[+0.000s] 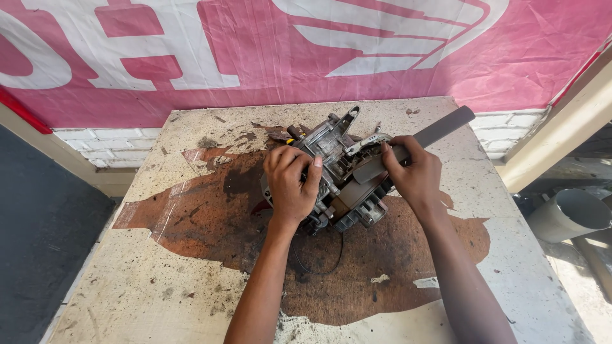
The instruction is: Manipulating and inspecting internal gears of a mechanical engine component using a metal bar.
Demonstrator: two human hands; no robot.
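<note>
A grimy grey metal engine block (344, 172) lies on a worn, paint-chipped table (159, 280), toward the far middle. My left hand (290, 181) is clamped over the block's left side, fingers curled around it. My right hand (411, 172) grips a long flat grey tool (440, 130) near its lower end; the tool slants up to the right, and its lower end rests on the top of the block. A thin black wire loop (319, 258) trails from under the block toward me.
A pink and white banner (306, 51) hangs behind the table above white brickwork (108, 143). A grey bucket (567, 216) lies on the ground to the right. Dark floor lies to the left. The tabletop has a large brown bare patch and scattered dirt.
</note>
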